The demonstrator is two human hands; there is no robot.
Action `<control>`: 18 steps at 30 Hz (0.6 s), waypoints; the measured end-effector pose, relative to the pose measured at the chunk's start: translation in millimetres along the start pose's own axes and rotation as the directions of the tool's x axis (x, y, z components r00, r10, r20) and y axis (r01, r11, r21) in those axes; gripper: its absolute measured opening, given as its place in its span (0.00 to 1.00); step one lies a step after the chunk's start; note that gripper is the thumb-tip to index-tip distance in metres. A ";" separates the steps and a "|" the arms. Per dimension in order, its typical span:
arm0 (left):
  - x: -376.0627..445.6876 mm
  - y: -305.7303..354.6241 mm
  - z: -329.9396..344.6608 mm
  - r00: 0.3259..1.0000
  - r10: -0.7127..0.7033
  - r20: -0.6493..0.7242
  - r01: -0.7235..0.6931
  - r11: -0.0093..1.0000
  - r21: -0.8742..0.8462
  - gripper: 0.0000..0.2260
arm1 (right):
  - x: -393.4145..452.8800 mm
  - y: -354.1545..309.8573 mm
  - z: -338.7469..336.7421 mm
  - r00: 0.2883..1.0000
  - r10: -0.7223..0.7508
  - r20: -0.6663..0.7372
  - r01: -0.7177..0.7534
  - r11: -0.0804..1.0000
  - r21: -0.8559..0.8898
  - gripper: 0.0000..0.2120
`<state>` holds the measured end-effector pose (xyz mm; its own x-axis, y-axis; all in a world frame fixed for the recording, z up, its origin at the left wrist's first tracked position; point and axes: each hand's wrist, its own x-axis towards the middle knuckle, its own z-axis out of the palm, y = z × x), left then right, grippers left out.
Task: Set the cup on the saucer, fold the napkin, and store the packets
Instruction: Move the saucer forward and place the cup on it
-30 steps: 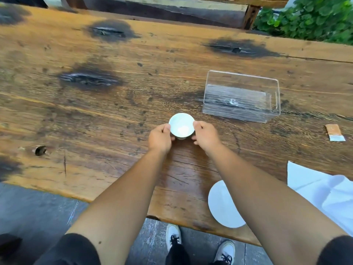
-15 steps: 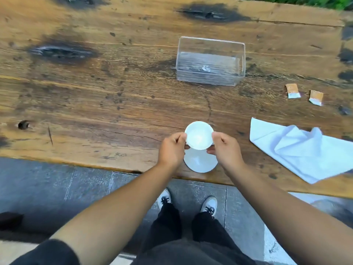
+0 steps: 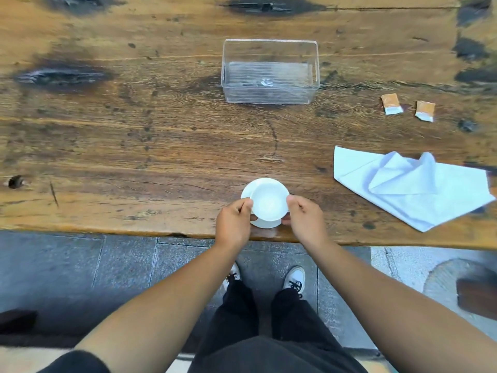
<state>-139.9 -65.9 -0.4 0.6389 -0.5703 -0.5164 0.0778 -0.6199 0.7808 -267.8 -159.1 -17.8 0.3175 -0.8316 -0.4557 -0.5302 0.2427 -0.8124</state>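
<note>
Item count: 1 white cup (image 3: 269, 202), 1 white saucer (image 3: 246, 191), 1 white napkin (image 3: 408, 189), 2 orange-and-white packets, 1 clear plastic box (image 3: 270, 72), all on a worn wooden table (image 3: 134, 146). The cup is seen at lower centre of the frame, near the table's front edge, directly over the saucer, w/ saucer rim exposed at upper left & below the cup; whether the cup base is seated on the saucer cannot be told. The cup is gripped from both sides: left hand (image 3: 233, 224) w/ fingers curled, thumb & fingertips pressed to the cup's left wall; right hand (image 3: 306, 220) likewise curled against the right wall. Both forearms are extended up from the bottom of the frame, converging on the cup. The napkin is laid rumpled, unfolded, at centre right. Packet 1 (image 3: 391, 104) & packet 2 (image 3: 425, 110) are placed side by side, apart, at upper right, outside the box. The box is positioned at upper centre, open top.
</note>
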 end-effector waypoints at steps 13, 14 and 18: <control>-1.9 5.7 -0.3 0.998 0.069 -0.001 -0.068 0.991 0.112 0.12 | 1.0 -1.0 0.3 0.999 -0.032 -0.002 0.032 0.995 -0.093 0.18; -2.1 8.5 -2.0 0.996 0.090 -0.020 -0.086 0.984 0.158 0.14 | 0.9 -2.1 -2.7 0.999 -0.038 -0.021 0.035 0.992 -0.124 0.20; -4.4 31.2 -8.0 0.969 0.234 -0.074 -0.197 0.922 0.333 0.18 | -2.1 -8.4 -36.3 0.991 -0.091 -0.095 0.064 0.965 -0.255 0.19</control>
<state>-134.1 -78.5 29.0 0.6945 -0.6578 -0.2914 -0.3093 -0.6387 0.7046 -292.6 -177.5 3.2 0.2877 -0.8940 -0.3434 -0.6922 0.0537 -0.7197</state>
